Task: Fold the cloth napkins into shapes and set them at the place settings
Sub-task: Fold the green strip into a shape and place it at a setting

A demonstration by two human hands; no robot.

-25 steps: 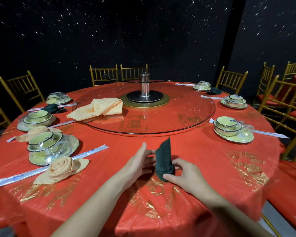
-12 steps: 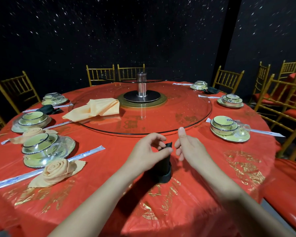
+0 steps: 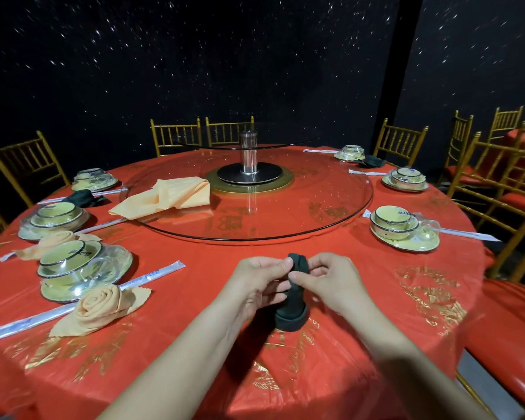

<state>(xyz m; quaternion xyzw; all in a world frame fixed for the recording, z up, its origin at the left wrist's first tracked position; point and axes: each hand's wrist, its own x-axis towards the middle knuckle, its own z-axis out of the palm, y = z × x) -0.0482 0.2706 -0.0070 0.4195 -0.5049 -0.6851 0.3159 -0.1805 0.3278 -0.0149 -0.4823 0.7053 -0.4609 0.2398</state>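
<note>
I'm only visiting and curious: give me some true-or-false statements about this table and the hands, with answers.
1. The left hand and the right hand both pinch the dark green napkin near its top. True.
2. The dark green napkin lies flat. False: it stands upright on the red tablecloth.
3. A loosely folded peach napkin rests on the glass turntable. True.
4. The rose-shaped peach napkin sits right of the hands. False: it is to their left.

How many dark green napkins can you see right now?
3: the front napkin, pinched by the left hand and right hand; the left napkin, far back left; the right napkin, far back right. More could be hidden.
</note>
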